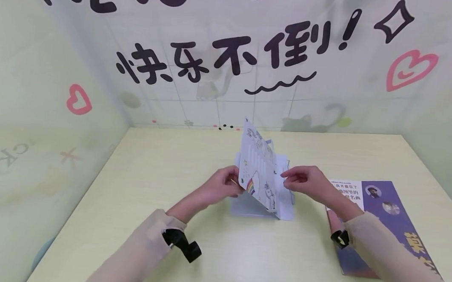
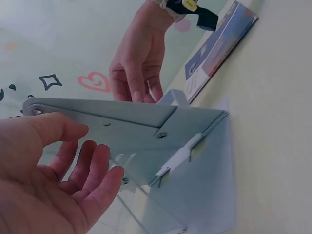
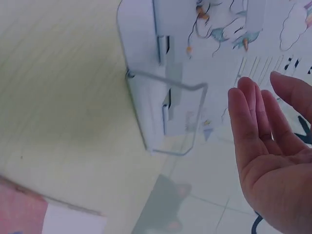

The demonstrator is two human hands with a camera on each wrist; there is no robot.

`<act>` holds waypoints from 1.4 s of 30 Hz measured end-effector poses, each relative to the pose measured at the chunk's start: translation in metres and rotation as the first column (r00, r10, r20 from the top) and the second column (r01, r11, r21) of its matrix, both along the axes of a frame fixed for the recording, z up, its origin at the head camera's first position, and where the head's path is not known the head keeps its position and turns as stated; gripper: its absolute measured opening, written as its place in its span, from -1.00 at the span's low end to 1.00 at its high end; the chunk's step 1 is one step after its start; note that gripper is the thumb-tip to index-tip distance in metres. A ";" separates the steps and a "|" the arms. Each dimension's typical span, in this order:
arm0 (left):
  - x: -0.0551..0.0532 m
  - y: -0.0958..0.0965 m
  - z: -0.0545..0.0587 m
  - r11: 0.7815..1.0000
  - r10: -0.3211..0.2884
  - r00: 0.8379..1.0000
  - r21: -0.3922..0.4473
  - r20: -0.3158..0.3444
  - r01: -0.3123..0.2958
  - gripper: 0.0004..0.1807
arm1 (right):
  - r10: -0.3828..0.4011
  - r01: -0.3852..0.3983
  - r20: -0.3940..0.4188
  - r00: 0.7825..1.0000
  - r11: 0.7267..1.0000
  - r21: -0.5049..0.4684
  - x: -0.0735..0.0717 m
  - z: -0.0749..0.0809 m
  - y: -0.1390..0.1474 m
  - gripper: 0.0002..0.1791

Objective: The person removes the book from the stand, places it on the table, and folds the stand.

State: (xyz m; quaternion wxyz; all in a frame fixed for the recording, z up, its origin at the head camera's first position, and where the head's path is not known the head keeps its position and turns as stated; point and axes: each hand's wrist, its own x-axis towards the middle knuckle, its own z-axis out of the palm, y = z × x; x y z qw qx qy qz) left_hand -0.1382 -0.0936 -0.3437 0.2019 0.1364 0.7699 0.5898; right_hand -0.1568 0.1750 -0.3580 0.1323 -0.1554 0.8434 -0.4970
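A pale folding book stand [image 1: 260, 168] with a rainbow and unicorn print stands partly unfolded on the table. Its printed panel tilts up from a flat base [image 1: 241, 208]. My left hand [image 1: 220, 184] is at the panel's left edge; in the left wrist view its thumb [image 2: 66, 127] touches the panel's back [image 2: 131, 117] and the other fingers curl loosely below. On the other side my right hand [image 1: 304, 180] hovers beside the stand, its fingers apart from the wire bracket [image 3: 201, 114] and holding nothing. The left wrist view shows the hinge and screws underneath.
A purple and white book [image 1: 388, 217] lies on the table [image 1: 152, 162] at the right, partly under my right forearm. Behind the table hangs a printed cloth [image 1: 197, 109] with large black characters and hearts; more cloth hangs along the left.
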 end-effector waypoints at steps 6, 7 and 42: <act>-0.024 -0.005 0.032 0.989 0.146 0.989 -0.004 -0.018 -0.146 -0.67 | -0.020 0.009 -0.099 0.995 0.993 -0.115 0.016 0.002 -0.025 -0.62; -0.028 -0.004 0.037 0.986 0.166 0.986 -0.003 -0.018 -0.166 -0.63 | -0.024 0.010 -0.105 0.994 0.991 -0.135 0.019 0.002 -0.030 -0.61; -0.042 0.068 0.062 0.965 0.170 0.978 0.181 0.123 -0.191 -0.44 | -0.168 0.082 -0.192 0.967 0.918 -0.388 0.050 -0.014 -0.038 -0.38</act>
